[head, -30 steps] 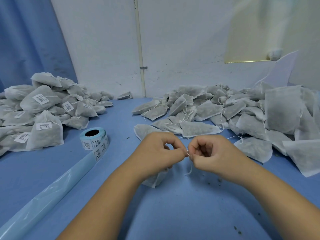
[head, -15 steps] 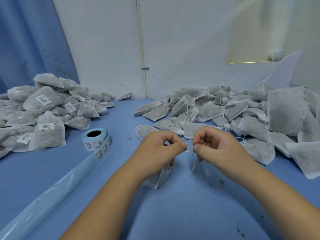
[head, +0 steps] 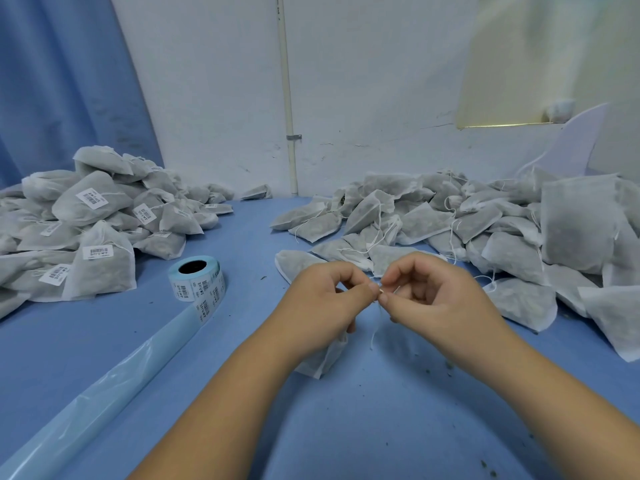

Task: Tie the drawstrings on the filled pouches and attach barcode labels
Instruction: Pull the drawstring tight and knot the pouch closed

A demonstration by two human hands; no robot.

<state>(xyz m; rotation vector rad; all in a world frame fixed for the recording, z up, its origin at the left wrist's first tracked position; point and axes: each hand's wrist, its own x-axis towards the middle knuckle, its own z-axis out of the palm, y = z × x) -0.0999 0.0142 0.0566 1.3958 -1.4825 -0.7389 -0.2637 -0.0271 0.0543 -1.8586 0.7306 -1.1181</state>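
Observation:
A filled white mesh pouch (head: 323, 358) hangs under my left hand (head: 322, 303), mostly hidden by it, above the blue table (head: 346, 427). Its white drawstring (head: 375, 329) dangles between my hands. My left hand pinches the string at the pouch's neck. Fingertip to fingertip with it, my right hand (head: 433, 296) pinches the same string. A roll of barcode labels (head: 195, 278) stands left of my hands, its backing strip (head: 104, 393) trailing toward the near left edge.
A heap of unlabelled pouches (head: 467, 223) with loose strings fills the right and far side. A pile of labelled pouches (head: 93, 223) lies at the left. A white wall with a pipe (head: 289, 98) and a blue curtain (head: 62, 81) stand behind.
Both hands stay pinched together on the drawstring and have risen slightly. My right hand's fingers have shifted along the string.

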